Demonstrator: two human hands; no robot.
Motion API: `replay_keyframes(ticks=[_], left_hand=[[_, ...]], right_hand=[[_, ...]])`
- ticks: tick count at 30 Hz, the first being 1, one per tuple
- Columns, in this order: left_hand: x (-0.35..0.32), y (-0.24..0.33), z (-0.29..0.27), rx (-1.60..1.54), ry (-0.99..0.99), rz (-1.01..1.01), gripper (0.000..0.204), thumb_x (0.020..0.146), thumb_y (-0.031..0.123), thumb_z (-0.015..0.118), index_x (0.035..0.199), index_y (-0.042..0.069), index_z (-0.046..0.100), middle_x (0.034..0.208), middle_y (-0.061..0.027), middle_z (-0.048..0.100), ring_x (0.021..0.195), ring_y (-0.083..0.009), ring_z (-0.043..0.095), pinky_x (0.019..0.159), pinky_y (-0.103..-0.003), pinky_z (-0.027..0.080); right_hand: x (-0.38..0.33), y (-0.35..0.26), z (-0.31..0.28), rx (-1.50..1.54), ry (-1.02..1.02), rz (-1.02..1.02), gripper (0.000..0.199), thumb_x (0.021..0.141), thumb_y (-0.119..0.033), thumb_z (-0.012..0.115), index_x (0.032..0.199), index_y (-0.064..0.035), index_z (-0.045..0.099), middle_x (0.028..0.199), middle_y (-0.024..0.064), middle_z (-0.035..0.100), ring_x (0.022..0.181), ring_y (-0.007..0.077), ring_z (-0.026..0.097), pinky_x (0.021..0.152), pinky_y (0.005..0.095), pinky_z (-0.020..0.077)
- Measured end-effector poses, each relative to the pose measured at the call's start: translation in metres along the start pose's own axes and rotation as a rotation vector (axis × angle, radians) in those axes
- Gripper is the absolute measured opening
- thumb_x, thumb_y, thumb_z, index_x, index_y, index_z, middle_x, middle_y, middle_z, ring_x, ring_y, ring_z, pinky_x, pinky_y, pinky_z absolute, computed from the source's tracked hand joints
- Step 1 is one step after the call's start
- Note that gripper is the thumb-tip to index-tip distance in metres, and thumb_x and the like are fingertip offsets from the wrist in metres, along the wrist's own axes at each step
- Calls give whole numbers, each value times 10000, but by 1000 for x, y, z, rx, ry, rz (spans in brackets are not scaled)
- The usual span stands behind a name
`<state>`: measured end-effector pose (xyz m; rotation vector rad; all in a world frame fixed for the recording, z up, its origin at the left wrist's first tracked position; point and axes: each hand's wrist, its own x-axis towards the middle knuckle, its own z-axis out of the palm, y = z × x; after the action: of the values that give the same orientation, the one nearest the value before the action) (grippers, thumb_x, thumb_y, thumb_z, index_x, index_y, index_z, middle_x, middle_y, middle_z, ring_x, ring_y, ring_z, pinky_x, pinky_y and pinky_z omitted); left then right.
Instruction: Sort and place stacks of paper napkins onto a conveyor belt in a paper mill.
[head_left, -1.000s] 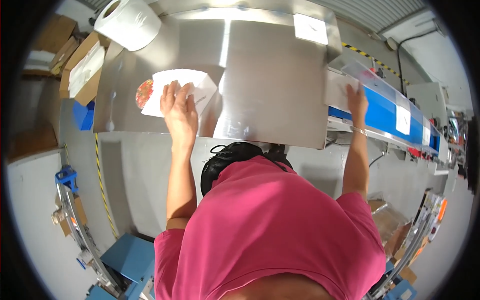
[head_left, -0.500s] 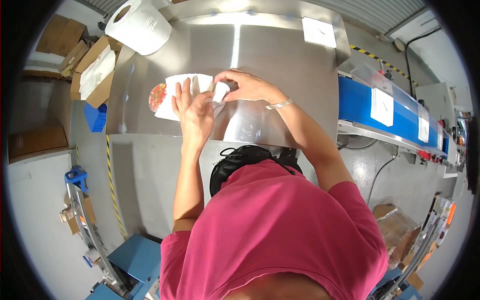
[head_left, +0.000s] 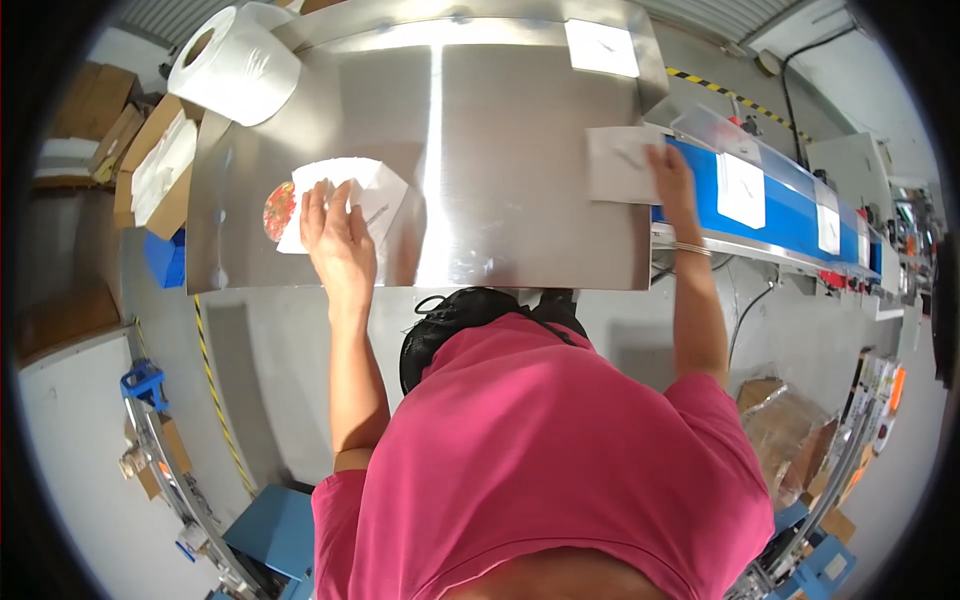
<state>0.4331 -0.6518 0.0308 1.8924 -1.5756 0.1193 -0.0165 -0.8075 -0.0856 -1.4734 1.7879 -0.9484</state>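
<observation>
My left hand (head_left: pixel 338 245) lies with fingers spread on a small pile of white flat sheets or pouches (head_left: pixel 378 190) on the steel table (head_left: pixel 520 130). Its uppermost piece bears a small dark mark. A round, red speckled disc (head_left: pixel 279 212) sits against the pile's left edge. Over at the table's right edge, my right hand (head_left: pixel 674 182) pinches the right side of a white square packet (head_left: pixel 620 165), blurred by motion. That packet spans the gap between table and blue conveyor belt (head_left: pixel 797 212).
On the belt rest a white square packet (head_left: pixel 740 190) and others beyond it. Another white square (head_left: pixel 602 48) is at the table's far right. A large white roll (head_left: pixel 245 75) stands far left, near an open cardboard box (head_left: pixel 155 170) and a blue bin (head_left: pixel 165 258).
My right hand has moved from beside the left hand to the belt's near end, carrying a white packet. The left hand now lies flatter on the pile; the whole view has shifted slightly.
</observation>
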Motion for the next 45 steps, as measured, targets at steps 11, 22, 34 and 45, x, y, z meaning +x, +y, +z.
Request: replay_keyframes(ticks=[11, 22, 34, 45], left_hand=[[-3, 4, -1, -21, 10, -58, 304, 790, -26, 595, 1073, 61, 666, 1309, -218, 496, 1265, -411, 406, 1062, -487, 306], [-6, 6, -4, -43, -47, 44, 291, 760, -16, 601, 992, 134, 694, 1383, -216, 430, 1350, -424, 284, 1098, -561, 163], [3, -25, -6, 195, 28, 32, 317, 836, 123, 638, 1148, 74, 616, 1343, -238, 447, 1304, -416, 343, 1062, -536, 263], [3, -29, -4, 31, 70, 16, 346, 762, -33, 618, 1085, 86, 652, 1221, -174, 552, 1195, -392, 467, 1007, -488, 373]], right_hand=[[-1, -38, -30, -1038, 452, -30, 591, 806, -365, 675, 1291, -88, 482, 1171, 146, 590, 1114, 344, 523, 871, 500, 412], [-88, -215, 178, 255, -835, -565, 490, 769, -199, 744, 1214, -136, 548, 1216, 90, 522, 1117, 235, 520, 917, 349, 452], [-69, -152, 147, 593, -560, -163, 431, 911, -258, 626, 1202, 28, 489, 1031, 68, 587, 955, 138, 531, 847, 286, 454], [9, -11, -54, -976, 527, -59, 623, 815, -477, 666, 1235, -34, 539, 1071, 248, 632, 967, 370, 621, 852, 449, 480]])
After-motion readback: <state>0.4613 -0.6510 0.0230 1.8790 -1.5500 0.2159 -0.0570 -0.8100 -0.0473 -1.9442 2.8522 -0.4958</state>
